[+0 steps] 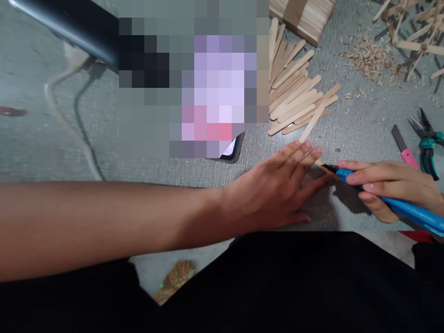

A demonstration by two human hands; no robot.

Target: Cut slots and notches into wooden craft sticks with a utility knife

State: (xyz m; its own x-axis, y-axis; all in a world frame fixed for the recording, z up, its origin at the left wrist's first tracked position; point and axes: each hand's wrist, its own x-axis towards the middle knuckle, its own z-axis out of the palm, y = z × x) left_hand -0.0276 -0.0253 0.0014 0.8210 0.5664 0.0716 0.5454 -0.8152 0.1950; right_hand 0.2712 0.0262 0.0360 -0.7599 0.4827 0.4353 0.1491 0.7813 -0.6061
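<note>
My left hand [274, 185] lies on the grey table with its fingers stretched out and apart, pressing down on a narrow wooden craft stick [321, 165]. Part of that stick is hidden beneath the fingers. My right hand [391, 187] is wrapped round a blue utility knife [412, 213]. The knife's dark blade meets the stick close to my left index finger. Another craft stick [314, 121] runs from the loose pile to my left fingertips.
Loose craft sticks [294, 101] lie beside a banded bundle [308, 18]. Wood shavings [371, 58] and a stick structure [419, 46] are at far right. Pliers [428, 148] and a pink-handled cutter [407, 155] lie nearby. A phone [236, 150], partly blurred, and a white cable [74, 129] are leftward.
</note>
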